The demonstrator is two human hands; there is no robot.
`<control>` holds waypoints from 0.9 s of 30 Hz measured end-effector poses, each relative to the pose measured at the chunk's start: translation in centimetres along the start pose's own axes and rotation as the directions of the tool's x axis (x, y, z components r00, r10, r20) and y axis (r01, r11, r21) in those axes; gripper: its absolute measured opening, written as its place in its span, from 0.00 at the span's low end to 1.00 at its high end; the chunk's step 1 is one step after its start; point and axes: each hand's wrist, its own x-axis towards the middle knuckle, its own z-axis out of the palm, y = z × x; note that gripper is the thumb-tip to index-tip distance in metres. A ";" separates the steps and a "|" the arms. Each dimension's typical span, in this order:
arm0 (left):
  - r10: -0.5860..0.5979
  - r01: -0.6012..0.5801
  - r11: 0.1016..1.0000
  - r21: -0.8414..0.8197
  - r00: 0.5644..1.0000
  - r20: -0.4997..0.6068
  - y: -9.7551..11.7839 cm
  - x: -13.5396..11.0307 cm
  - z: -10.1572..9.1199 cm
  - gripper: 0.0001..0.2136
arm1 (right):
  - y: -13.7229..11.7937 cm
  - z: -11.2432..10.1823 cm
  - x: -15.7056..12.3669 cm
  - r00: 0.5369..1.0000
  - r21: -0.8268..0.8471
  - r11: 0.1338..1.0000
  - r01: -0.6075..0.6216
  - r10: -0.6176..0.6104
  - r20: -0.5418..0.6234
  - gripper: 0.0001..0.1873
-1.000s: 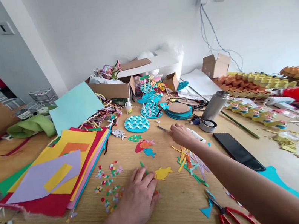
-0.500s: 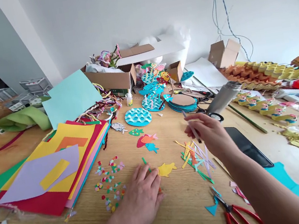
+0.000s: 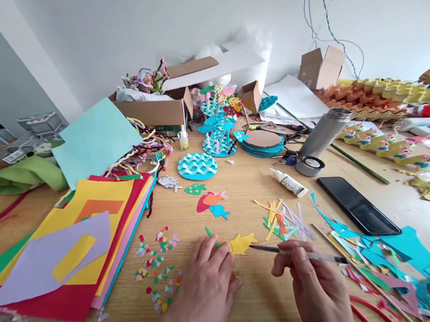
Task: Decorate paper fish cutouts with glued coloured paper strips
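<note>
My left hand lies palm down on the table, fingers stretched and resting flat. A green paper strip pokes out beyond its fingertips; most of what is under the hand is hidden. Just right of those fingers lies a yellow paper fish. My right hand pinches a slim pen, whose dark tip points left and reaches close to the fish's tail. Above are orange, blue and green paper fish. Small paper confetti is scattered left of my left hand.
Coloured paper sheets are stacked at left. Paper strips, a glue tube, a phone and a metal flask lie to the right. Red-handled pliers or scissors are partly hidden by my right hand. Wavy-topped blue discs sit farther back.
My right hand has come down and toward me with the pen, whose tip now lies near the yellow fish. The glue tube is uncovered. My left hand has stayed in place.
</note>
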 end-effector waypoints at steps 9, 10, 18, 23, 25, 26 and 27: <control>-0.001 0.001 1.000 -0.012 1.000 0.014 -0.2 0.0 0.2 0.15 | 0.3 0.0 -1.1 0.997 -0.134 0.990 0.030 -0.019 0.077 0.07; -0.004 0.005 1.000 -0.015 1.000 0.012 -0.2 0.0 0.2 0.15 | 0.3 0.0 -1.1 0.995 -0.134 0.991 0.031 -0.018 0.097 0.07; -0.009 0.011 0.999 -0.050 1.000 0.026 -0.1 0.1 0.2 0.16 | 0.8 0.0 -0.9 0.992 -0.251 0.966 0.061 -0.032 0.119 0.03; -0.003 0.004 0.999 -0.039 1.000 0.025 -0.1 0.1 0.3 0.16 | 0.8 0.0 -0.8 0.988 -0.228 0.965 0.131 -0.107 0.112 0.02; -0.001 0.003 0.999 -0.041 1.000 0.029 -0.1 0.1 0.3 0.17 | 0.9 0.0 -0.7 0.987 -0.229 0.964 0.135 -0.112 0.112 0.02; -0.001 0.002 0.999 -0.042 1.000 0.031 -0.1 0.1 0.3 0.17 | 1.0 0.0 -0.7 0.987 -0.228 0.964 0.136 -0.113 0.110 0.02; -0.001 0.003 0.999 -0.042 0.999 0.032 -0.1 0.1 0.3 0.17 | 1.0 0.0 -0.7 0.988 -0.223 0.965 0.136 -0.115 0.106 0.02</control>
